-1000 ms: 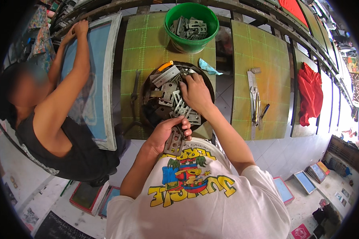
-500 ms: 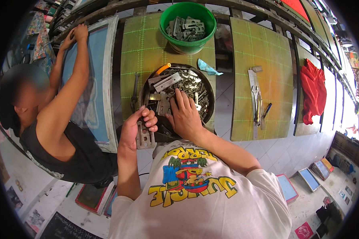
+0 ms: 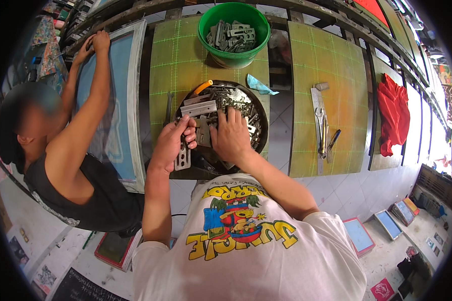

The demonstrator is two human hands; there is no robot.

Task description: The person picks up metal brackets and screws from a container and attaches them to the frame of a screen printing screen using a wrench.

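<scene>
A slotted metal bracket point(image 3: 183, 159) hangs from my left hand point(image 3: 172, 141), whose fingers are closed round its upper end. Beneath and beside both hands sits a round dark tray point(image 3: 264, 131) full of loose screws, bolts and metal pieces. My right hand point(image 3: 231, 136) lies palm down over the tray, fingers apart and their tips among the hardware; I see nothing gripped in it. Between the hands a flat metal plate point(image 3: 203, 133) rests in the tray. A longer pale metal channel point(image 3: 199, 108) and an orange tube-like handle point(image 3: 203, 87) lie at its far left.
A green bucket point(image 3: 234, 55) of slotted brackets stands beyond the tray, near a blue cloth scrap point(image 3: 262, 85). Wrenches point(image 3: 320, 125) and a pen point(image 3: 334, 139) lie on the right board; a red cloth point(image 3: 392, 115) is farther right. At left, another person point(image 3: 80, 165) leans over a framed screen point(image 3: 110, 100).
My left hand has risen a little toward the tray with the bracket. My right hand has shifted slightly, and the small hardware around its fingers lies differently, baring more of the tray's far side.
</scene>
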